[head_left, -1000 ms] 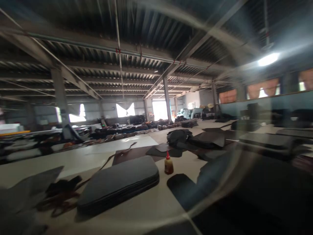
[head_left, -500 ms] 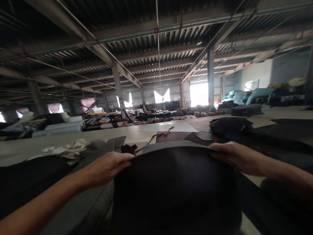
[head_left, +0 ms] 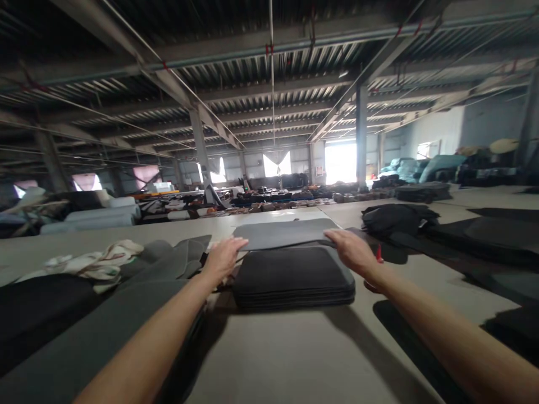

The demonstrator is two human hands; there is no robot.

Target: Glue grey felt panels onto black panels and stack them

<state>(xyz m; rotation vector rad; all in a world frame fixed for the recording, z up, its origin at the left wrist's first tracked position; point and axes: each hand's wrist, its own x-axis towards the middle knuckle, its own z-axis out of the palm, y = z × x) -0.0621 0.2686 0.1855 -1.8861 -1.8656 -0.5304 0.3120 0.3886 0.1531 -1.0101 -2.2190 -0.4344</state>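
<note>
A thin, flexible grey sheet (head_left: pixel 282 232) is stretched between my two hands, just beyond and above a neat stack of black rounded-corner sheets (head_left: pixel 292 272) on the table. My left hand (head_left: pixel 223 259) pinches the sheet's left end with fingers closed. At its right end, my right hand (head_left: pixel 352 253) grips it the same way. The sheet's near edge sags slightly over the back of the stack; I cannot tell whether it touches. Something small and red (head_left: pixel 379 253) shows behind my right wrist, mostly hidden.
Grey and black material (head_left: pixel 147 280) lies left of the stack, beside crumpled whitish cloth (head_left: pixel 101 261). A heap of black cloth (head_left: pixel 396 221) and more dark pieces (head_left: pixel 488 235) lie to the right. The pale tabletop (head_left: pixel 295 353) extends toward me. A pillar (head_left: pixel 361 134) stands farther back.
Both hands have moved forward and closer together with the sheet. The dark panel that filled the lower middle no longer blocks the view, and the black stack now shows.
</note>
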